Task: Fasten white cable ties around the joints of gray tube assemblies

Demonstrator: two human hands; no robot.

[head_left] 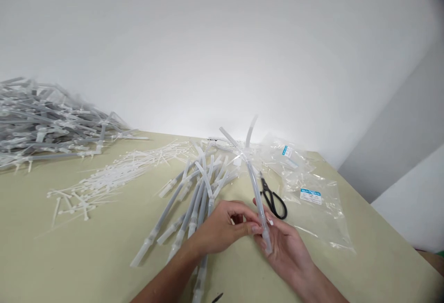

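A clear, Y-branched plastic tube (pixel 254 180) stands tilted above the table, its two upper arms spread and its lower end lying across my right palm. My right hand (pixel 289 250) is closed around this lower end, fingers behind it and thumb along its right side. From the left, my left hand (pixel 222 229) reaches in with thumb and forefinger pinched together against the tube's left side. What sits between those fingertips is too small to make out. Below and behind my left hand lies a bundle of similar branched tubes (pixel 194 201), partly covered by my wrist.
White cable ties (pixel 118 171) are spread left of the bundle. A large heap of tube assemblies (pixel 52 122) fills the far left. Black-handled scissors (pixel 274 201) lie beyond my right hand, beside labelled clear plastic bags (pixel 322 219). A wall (pixel 222 53) rises behind the table.
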